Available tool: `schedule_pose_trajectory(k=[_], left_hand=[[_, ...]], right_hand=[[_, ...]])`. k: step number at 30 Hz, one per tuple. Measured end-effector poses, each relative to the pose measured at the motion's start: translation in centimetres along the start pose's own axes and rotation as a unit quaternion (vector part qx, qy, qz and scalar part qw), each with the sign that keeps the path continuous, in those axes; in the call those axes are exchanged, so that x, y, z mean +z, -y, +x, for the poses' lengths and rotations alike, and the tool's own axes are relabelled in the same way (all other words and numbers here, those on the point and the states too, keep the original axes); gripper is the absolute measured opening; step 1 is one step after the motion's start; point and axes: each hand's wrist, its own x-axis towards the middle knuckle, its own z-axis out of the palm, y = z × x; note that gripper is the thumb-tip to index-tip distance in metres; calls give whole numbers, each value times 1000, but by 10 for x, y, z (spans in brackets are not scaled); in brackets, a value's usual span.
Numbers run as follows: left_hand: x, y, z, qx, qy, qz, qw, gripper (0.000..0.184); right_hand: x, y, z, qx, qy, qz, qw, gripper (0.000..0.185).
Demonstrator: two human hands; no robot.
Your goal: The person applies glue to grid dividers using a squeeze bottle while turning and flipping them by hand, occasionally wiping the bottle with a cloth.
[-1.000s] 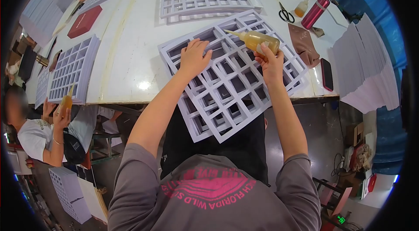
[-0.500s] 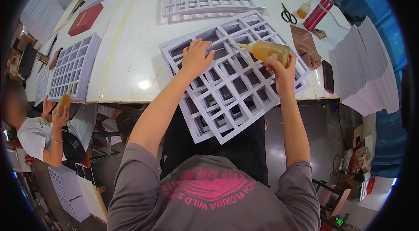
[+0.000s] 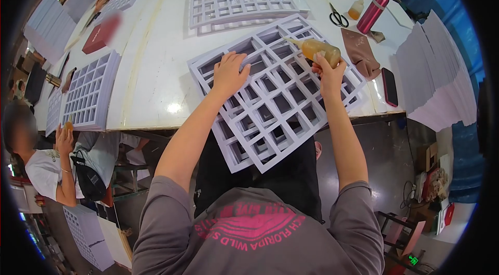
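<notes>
A white grid panel (image 3: 285, 153) with square openings lies slanted on a similar one, overhanging the table's front edge above my lap. My left hand (image 3: 230, 74) rests on its upper left part, fingers stretched out over the bars. In my right hand (image 3: 331, 71) is a squeeze bottle (image 3: 316, 50) of amber liquid, held tilted with its thin nozzle pointing left, close above the panel's upper bars. Whether the nozzle touches a bar I cannot tell.
More grid panels (image 3: 241, 0) lie farther back. To the right are scissors (image 3: 338, 16), a red thermos (image 3: 373, 12), a second amber bottle (image 3: 356, 9), brown cloth (image 3: 359, 52), a phone (image 3: 389, 87) and stacked white sheets (image 3: 434, 69). A co-worker (image 3: 49, 166) sits at left by stacked panels (image 3: 106, 90).
The bottle in my right hand has shifted slightly left and up along the panel. My left hand stays on the panel. At left, the co-worker's hand and amber bottle have lowered.
</notes>
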Motion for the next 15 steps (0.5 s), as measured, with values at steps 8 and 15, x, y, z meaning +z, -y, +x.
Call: schedule_pose_trajectory(k=[8, 15], left_hand=[[3, -2, 0, -22, 4, 40, 999, 41], [-5, -8, -1, -40, 30, -6, 999, 34]], right_hand=[[-8, -1, -14, -2, 52, 83, 995, 45], [-51, -22, 23, 114, 113, 284, 945, 30]])
